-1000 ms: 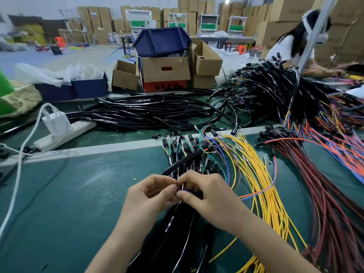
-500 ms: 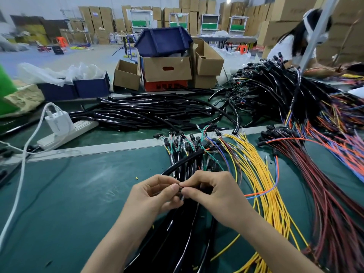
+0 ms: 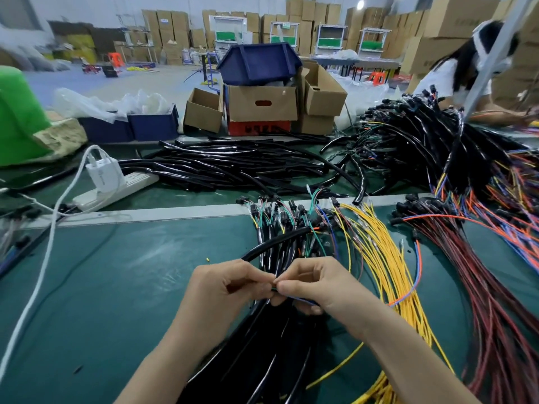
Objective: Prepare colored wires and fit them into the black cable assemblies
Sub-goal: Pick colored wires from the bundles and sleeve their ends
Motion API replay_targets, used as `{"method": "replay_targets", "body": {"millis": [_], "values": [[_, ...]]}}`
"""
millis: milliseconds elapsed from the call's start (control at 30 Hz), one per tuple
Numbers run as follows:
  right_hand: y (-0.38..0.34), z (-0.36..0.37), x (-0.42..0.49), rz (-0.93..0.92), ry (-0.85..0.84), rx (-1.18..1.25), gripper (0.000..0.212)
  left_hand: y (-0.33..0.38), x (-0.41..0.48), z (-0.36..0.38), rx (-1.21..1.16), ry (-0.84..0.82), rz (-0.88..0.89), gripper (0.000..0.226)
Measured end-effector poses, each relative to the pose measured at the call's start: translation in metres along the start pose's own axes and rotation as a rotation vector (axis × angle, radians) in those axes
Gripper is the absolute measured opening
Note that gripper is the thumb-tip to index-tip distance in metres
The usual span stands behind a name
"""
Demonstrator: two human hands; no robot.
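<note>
While the left hand (image 3: 230, 284) pinches a black cable (image 3: 277, 242) at the frame's centre, the right hand (image 3: 318, 284) pinches a blue wire (image 3: 302, 300) against its end. Threading seems the step in hand, and the next move needs a steady, aligned push.

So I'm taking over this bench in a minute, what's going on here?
A person is working over a bundle of black cable assemblies on the green mat. The left hand pinches one black cable, and the right hand pinches a blue wire against it, fingertips nearly meeting. Whether the wire is in yet cannot be seen. Yellow wires and red wires lie to the right.
</note>
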State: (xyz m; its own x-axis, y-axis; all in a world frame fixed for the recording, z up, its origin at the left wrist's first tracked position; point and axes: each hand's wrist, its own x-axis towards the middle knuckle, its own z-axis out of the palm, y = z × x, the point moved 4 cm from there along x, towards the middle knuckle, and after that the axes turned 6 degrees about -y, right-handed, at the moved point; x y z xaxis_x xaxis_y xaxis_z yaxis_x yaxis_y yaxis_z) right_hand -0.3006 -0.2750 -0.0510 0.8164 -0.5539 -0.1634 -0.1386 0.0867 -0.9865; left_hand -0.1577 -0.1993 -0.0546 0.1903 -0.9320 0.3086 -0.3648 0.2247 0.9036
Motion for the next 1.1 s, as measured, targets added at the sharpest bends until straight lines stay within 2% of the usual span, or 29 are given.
{"method": "replay_targets", "body": {"millis": [133, 267, 300, 367, 467, 600, 667, 800, 933, 1100], "values": [[0.004, 0.001, 0.0, -0.052, -0.019, -0.014, 0.013, 0.009, 0.002, -0.004, 0.07, -0.12, -0.047, 0.024], [0.006, -0.003, 0.003, -0.118, 0.002, -0.005, 0.016, 0.019, 0.034, -0.011, 0.234, -0.386, -0.129, 0.025], [0.006, -0.002, 0.004, -0.132, 0.006, -0.025, 0.018, 0.021, 0.049, -0.014, 0.205, -0.404, -0.152, 0.022], [0.008, 0.0, 0.007, -0.137, 0.005, -0.097, 0.019, 0.018, 0.092, -0.02, 0.25, -0.34, -0.127, 0.018], [0.009, 0.001, 0.009, -0.129, 0.006, -0.157, 0.023, -0.002, 0.163, -0.016, 0.719, -0.268, -0.04, 0.029], [0.009, 0.001, 0.009, -0.12, 0.012, -0.207, 0.021, -0.049, 0.224, 0.01, 1.118, -0.471, -0.076, 0.061], [0.011, 0.002, 0.01, -0.125, 0.023, -0.242, 0.019, -0.068, 0.239, 0.017, 1.228, -0.547, -0.11, 0.066], [0.014, -0.001, 0.012, -0.127, 0.063, -0.289, 0.029, -0.083, 0.261, 0.018, 1.32, -0.631, -0.149, 0.053], [0.012, -0.001, 0.01, -0.139, 0.055, -0.324, 0.025, -0.082, 0.271, 0.001, 1.386, -0.654, -0.138, 0.053], [0.016, 0.0, 0.01, -0.144, 0.051, -0.326, 0.02, -0.084, 0.264, -0.016, 1.659, -0.66, -0.047, 0.026]]}}
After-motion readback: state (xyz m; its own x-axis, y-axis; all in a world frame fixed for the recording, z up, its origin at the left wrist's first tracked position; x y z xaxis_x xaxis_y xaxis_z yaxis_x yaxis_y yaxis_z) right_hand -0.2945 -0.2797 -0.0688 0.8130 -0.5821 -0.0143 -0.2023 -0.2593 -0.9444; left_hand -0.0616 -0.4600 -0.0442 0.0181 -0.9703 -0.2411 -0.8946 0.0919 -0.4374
